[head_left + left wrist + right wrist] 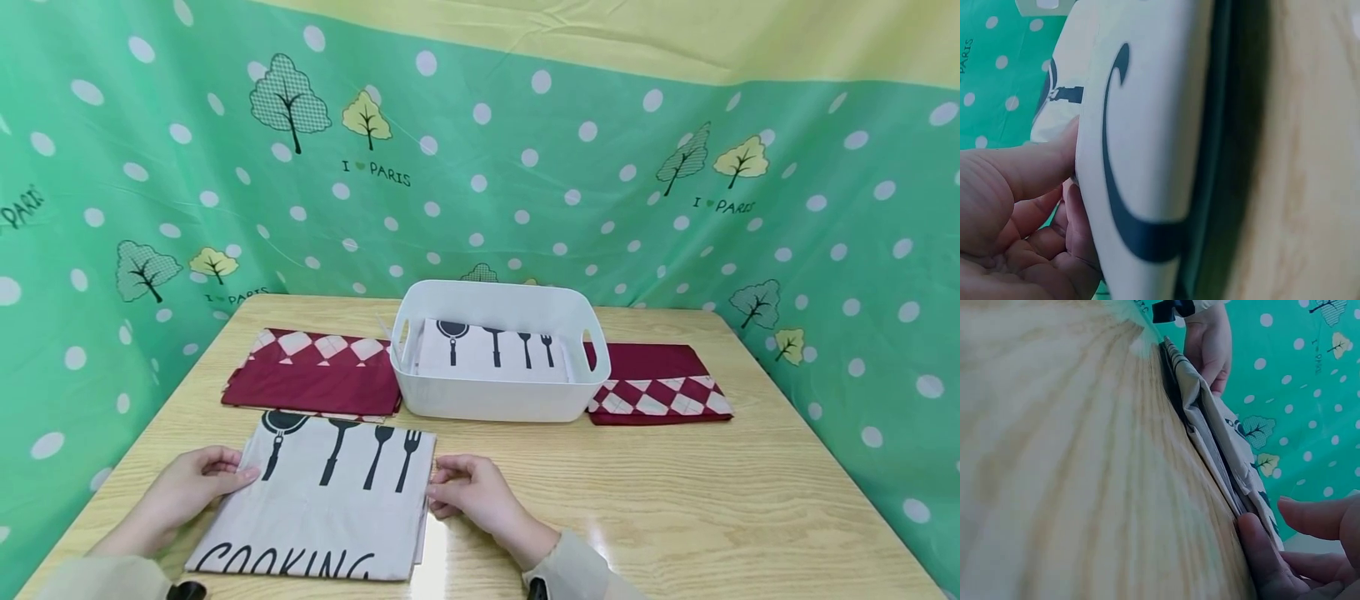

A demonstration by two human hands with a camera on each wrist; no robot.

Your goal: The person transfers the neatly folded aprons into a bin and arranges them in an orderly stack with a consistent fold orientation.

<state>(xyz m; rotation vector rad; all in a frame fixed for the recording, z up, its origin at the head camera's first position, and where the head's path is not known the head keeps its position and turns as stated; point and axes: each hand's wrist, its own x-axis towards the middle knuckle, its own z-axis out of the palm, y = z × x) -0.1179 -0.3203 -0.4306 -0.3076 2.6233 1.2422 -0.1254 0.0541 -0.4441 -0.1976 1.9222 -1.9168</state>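
Observation:
A folded pale grey cloth, printed with dark kitchen utensils and the word COOKING, lies at the front left of the table. My left hand pinches its left edge, thumb on top and fingers curled at the side. That grip also shows in the left wrist view, where the hand is beside the printed letter C. At the opposite edge, my right hand holds the cloth's side between thumb and fingers. The right wrist view shows one fingertip at the lower layers of the stacked folds and the thumb above.
A white plastic basket stands at the back middle, with a similar utensil-print cloth folded inside. Dark red folded cloths with diamond bands lie on either side, one at left and one at right. A green dotted curtain surrounds the wooden table.

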